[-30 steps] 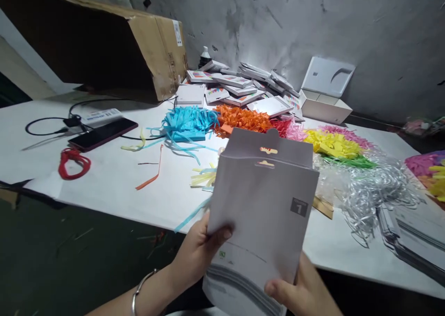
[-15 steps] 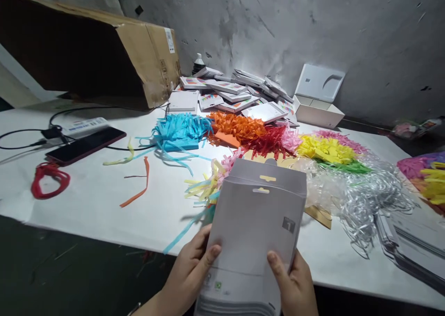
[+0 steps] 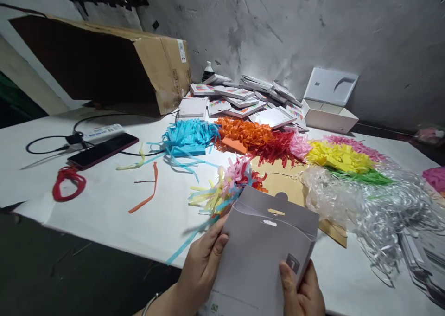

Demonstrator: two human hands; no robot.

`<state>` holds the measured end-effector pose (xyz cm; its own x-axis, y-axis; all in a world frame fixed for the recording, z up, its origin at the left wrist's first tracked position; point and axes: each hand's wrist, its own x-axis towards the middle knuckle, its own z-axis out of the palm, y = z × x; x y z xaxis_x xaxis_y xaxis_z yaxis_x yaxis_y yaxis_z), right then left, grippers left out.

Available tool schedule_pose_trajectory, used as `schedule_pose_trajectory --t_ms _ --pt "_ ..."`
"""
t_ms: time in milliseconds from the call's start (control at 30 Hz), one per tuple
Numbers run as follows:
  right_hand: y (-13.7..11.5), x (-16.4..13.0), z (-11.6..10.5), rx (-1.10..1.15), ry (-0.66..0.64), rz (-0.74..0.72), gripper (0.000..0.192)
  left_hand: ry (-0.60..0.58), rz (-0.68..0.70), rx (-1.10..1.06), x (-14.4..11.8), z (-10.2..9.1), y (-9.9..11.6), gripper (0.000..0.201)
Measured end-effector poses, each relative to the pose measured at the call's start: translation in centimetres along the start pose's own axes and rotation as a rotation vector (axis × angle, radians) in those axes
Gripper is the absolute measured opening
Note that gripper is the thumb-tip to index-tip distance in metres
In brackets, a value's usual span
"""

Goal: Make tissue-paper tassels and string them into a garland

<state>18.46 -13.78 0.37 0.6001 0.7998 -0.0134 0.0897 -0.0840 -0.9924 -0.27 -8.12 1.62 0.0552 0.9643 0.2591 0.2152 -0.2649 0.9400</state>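
Observation:
A flat whitish cardboard packaging box (image 3: pixel 262 255) with a hang-hole tab is gripped between both hands over the table's front edge. Its upper end gapes a little, with the tab flap standing up. On the left side, my left hand (image 3: pixel 205 262) is closed round the box edge, thumb on the front. My right hand (image 3: pixel 301 288) pinches the opposite edge, its thumb beside a dark printed square with a 1. Just beyond the box lies a bunch of mixed paper tassels (image 3: pixel 229 183), in pink, yellow, blue and red, partly hidden by the box.
Blue (image 3: pixel 189 137), orange (image 3: pixel 245 132) and yellow tassel bundles (image 3: pixel 342 156) cross the table (image 3: pixel 104 214). Behind them are piled flat boxes (image 3: pixel 239 93). A large carton (image 3: pixel 167 74), phone (image 3: pixel 104 151) and red cord (image 3: pixel 69 183) are left; silver strings (image 3: pixel 389 218) lie right.
The box and both hands have shifted slightly right and lower in the picture. The box's upper end gapes wider now. The whole scene has also shifted right as the head view turned.

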Motion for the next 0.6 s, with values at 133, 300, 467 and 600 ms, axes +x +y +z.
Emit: schedule_pose_trajectory --t_ms 133,300,467,600 --pt "0.0 0.5 0.9 0.177 0.161 -0.101 0.061 0.064 0.014 -0.021 0.6 0.6 0.4 0.041" --pt "0.9 0.0 2.5 0.159 0.300 -0.204 0.040 0.163 -0.024 -0.045 0.9 0.9 0.5 0.040" --pt "-0.1 1.2 1.2 0.197 0.223 -0.106 0.041 0.132 -0.019 0.017 0.4 1.1 -0.5 0.037" --pt "-1.6 1.8 0.8 0.259 0.249 -0.044 0.040 0.145 -0.087 -0.008 0.2 1.3 -0.6 0.039"
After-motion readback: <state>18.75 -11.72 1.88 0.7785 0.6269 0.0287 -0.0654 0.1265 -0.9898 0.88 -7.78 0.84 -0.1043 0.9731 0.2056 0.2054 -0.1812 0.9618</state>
